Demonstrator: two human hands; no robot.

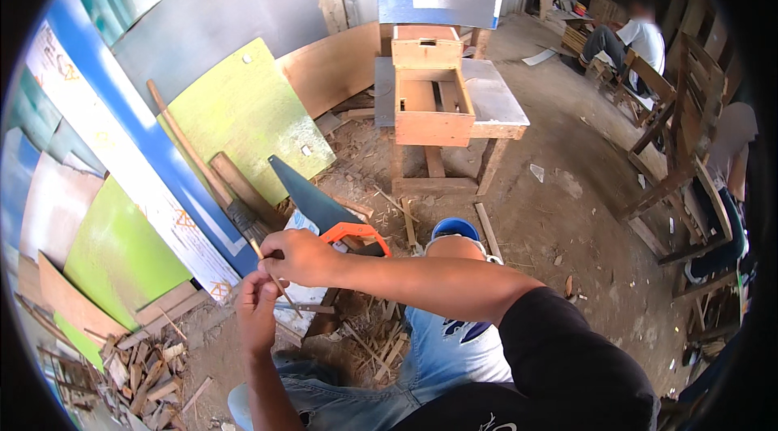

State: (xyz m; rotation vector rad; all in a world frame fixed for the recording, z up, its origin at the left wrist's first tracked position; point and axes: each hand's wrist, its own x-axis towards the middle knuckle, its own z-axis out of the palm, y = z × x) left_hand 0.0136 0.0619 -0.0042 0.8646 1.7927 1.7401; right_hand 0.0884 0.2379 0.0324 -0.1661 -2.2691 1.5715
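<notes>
My right hand (298, 258) reaches across to the left, fingers closed in a pinch on a thin stick-like piece (285, 296). Just below it, my left hand (257, 311) also has its fingertips closed at the same piece. The piece slants down to the right; its exact kind is too small to make out. Beyond my hands a handsaw (312, 197) with an orange handle (356, 233) stands with its blade pointing up and away. Under my hands is a narrow block (312, 319) with a white-and-blue surface, partly hidden by my right hand and arm.
A wooden chair (494, 98) ahead carries open wooden boxes (438, 129). Painted boards (259, 115) and long-handled tools (186, 143) lean at the left. Scrap wood (150, 374) lies lower left. Stacked chairs (677, 147) and two people (646, 43) are at the right.
</notes>
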